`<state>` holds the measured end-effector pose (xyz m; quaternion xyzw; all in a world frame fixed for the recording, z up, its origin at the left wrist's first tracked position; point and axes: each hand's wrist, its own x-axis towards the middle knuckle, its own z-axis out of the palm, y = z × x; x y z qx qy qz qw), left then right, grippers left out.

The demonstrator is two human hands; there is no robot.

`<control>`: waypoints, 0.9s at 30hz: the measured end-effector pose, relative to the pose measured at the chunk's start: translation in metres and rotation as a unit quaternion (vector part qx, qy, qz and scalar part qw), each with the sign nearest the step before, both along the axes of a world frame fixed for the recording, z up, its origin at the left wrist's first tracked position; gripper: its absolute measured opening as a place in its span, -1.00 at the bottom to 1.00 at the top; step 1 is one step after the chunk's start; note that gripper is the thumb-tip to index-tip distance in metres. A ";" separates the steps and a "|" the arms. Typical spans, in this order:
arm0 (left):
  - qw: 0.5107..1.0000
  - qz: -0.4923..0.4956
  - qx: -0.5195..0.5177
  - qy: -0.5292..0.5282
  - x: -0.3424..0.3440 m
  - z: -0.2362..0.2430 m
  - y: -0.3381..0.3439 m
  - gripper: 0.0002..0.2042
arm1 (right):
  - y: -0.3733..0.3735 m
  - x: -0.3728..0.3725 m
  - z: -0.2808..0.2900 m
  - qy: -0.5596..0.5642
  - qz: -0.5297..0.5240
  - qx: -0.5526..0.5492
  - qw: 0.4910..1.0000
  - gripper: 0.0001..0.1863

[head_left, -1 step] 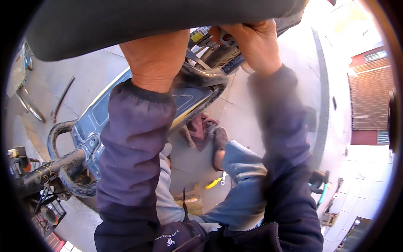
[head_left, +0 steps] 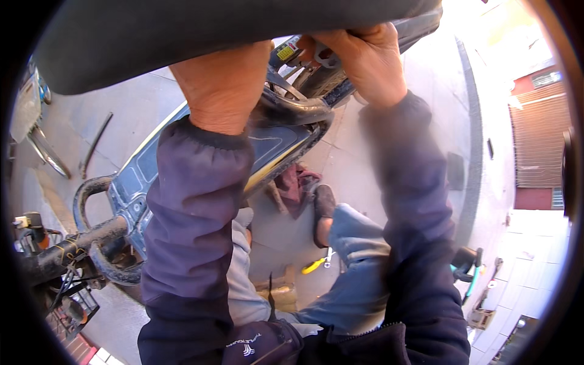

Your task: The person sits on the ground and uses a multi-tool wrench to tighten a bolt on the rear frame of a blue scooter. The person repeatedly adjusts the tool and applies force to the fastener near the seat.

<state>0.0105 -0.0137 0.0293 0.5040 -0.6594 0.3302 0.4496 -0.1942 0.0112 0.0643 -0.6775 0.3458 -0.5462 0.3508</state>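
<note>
A long black padded seat [head_left: 182, 36] of a two-wheeled vehicle spans the top of the view, its underside toward my hands. My left hand [head_left: 228, 85] reaches up beneath it, and the seat hides its fingers. To the right, my right hand [head_left: 368, 58] is closed at the seat's lower edge, fingers bent around a small grey metal part [head_left: 327, 59]. Part of that grip is hidden by the hand itself. Below, between my arms, lies the blue footboard [head_left: 267, 149] of the vehicle, with a black frame tube [head_left: 298, 111] above it.
A maroon rag [head_left: 296, 185] lies on the floor by my shoe. Yellow-handled pliers [head_left: 314, 266] and a wrench [head_left: 328, 257] rest near my leg. At left are a black hose [head_left: 96, 145] and the vehicle's curved bar [head_left: 88, 198]. Tools and a wooden box [head_left: 482, 318] stand at right.
The view has shifted slightly, so the floor things sit a little farther right. The seat edge appears slightly lower. Both hands keep nearly the same place and hold.
</note>
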 end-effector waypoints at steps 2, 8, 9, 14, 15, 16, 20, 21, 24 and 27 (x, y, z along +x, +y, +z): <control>0.987 -0.124 -0.021 0.099 0.001 0.005 -0.003 -0.77 | 0.008 0.010 0.008 -0.050 0.026 0.079 0.995 -0.88; 0.878 -0.348 0.014 0.329 -0.016 0.024 0.010 -0.87 | 0.014 0.002 0.008 -0.118 0.112 0.152 0.975 -0.83; 0.882 -0.336 0.017 0.330 -0.021 0.024 0.012 -0.86 | 0.013 -0.002 0.004 -0.127 0.131 0.167 0.969 -0.82; 0.851 -0.368 0.039 0.371 -0.028 0.031 0.018 -0.74 | 0.006 -0.010 0.001 -0.110 0.199 0.160 0.961 -0.78; 0.844 -0.376 0.046 0.380 -0.033 0.034 0.020 -0.72 | 0.008 -0.008 0.002 -0.124 0.186 0.174 0.959 -0.77; 0.835 -0.382 0.056 0.393 -0.036 0.035 0.022 -0.70 | 0.010 -0.006 0.001 -0.137 0.173 0.189 0.957 -0.76; 0.819 -0.426 0.059 0.381 -0.039 0.035 0.019 -0.68 | 0.014 -0.004 -0.027 -0.164 0.114 0.109 0.974 -0.72; 0.810 -0.441 0.059 0.381 -0.036 0.032 0.014 -0.69 | 0.014 -0.005 -0.032 -0.156 0.093 0.079 0.980 -0.73; 0.776 -0.459 0.048 0.430 -0.041 0.032 0.012 -0.70 | 0.013 -0.015 -0.035 -0.213 0.177 0.098 0.956 -0.78; 0.782 -0.464 0.060 0.412 -0.035 0.030 0.011 -0.68 | 0.010 -0.025 -0.031 -0.255 0.273 0.139 0.917 -0.80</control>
